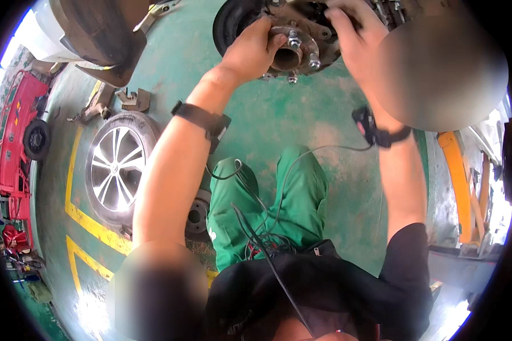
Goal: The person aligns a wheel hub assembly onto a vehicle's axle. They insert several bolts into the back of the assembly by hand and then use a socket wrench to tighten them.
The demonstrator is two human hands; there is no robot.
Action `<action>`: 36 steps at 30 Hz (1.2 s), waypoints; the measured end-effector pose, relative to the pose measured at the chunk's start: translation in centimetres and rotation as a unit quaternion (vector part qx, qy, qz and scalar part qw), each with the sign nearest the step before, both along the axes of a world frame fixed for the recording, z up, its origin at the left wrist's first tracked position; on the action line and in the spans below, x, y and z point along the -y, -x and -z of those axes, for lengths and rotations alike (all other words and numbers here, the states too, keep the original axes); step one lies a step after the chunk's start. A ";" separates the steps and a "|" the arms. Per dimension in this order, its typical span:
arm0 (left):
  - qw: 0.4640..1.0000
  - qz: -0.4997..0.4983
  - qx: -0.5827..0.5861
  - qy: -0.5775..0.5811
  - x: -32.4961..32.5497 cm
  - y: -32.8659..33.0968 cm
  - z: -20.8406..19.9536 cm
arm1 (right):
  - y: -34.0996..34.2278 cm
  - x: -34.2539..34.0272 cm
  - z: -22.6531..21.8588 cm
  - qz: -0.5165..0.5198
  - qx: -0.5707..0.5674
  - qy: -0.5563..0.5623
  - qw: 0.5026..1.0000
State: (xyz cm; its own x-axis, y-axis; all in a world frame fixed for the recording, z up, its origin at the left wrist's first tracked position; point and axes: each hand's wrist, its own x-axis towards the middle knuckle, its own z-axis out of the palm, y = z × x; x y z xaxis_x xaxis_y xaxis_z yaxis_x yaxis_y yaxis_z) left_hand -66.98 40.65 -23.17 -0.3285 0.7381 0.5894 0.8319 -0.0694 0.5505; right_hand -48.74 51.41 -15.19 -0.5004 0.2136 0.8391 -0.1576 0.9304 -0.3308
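At the top of the head view is a wheel hub (310,42) with several studs and a round central bore, set in front of a dark backing plate (227,28). My left hand (253,51) grips the hub's left side, its thumb on the flange beside the bore. My right hand (358,31) is at the hub assembly's right side. Its fingers bend toward the parts at the upper edge; whatever they hold is hidden. Each wrist wears a black strap with a small device, and a thin cable (301,156) runs from them to my lap.
A wheel with a silver rim (116,165) lies on the green floor at left, a brake disc (197,219) by my knee. Metal brackets (133,100) lie beyond the wheel. A red vehicle (17,131) stands far left, a yellow bar (456,187) at right. Two blurred patches hide parts.
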 end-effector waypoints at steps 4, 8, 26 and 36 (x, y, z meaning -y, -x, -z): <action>0.996 -0.015 0.034 -0.087 0.2 -0.4 0.9 | 7.5 -5.3 2.0 -0.001 0.049 0.012 0.999; 0.976 -0.099 -0.053 -0.189 2.6 -3.5 0.7 | 8.4 -5.3 6.1 -0.008 0.051 0.064 0.997; 0.937 -0.316 -0.101 0.111 3.8 -5.0 0.4 | 9.8 -7.4 7.3 0.301 0.081 -0.109 0.944; 0.953 -0.272 -0.128 0.037 4.0 -4.4 0.2 | 9.7 -7.8 8.1 0.262 0.031 -0.104 0.959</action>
